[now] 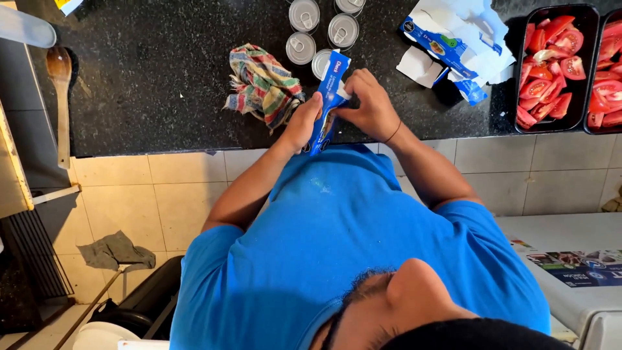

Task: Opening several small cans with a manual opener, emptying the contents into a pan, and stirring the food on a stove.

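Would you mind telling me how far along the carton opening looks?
Done: torn blue-and-white cartons lie on the dark counter. In hand: the left hand grips a blue carton while the right hand pulls at its top. Left: this carton looks only partly opened.

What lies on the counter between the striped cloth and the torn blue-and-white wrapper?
In the head view, the blue packet lies between them, gripped by the left hand and right hand. A tin can peeks out behind it.
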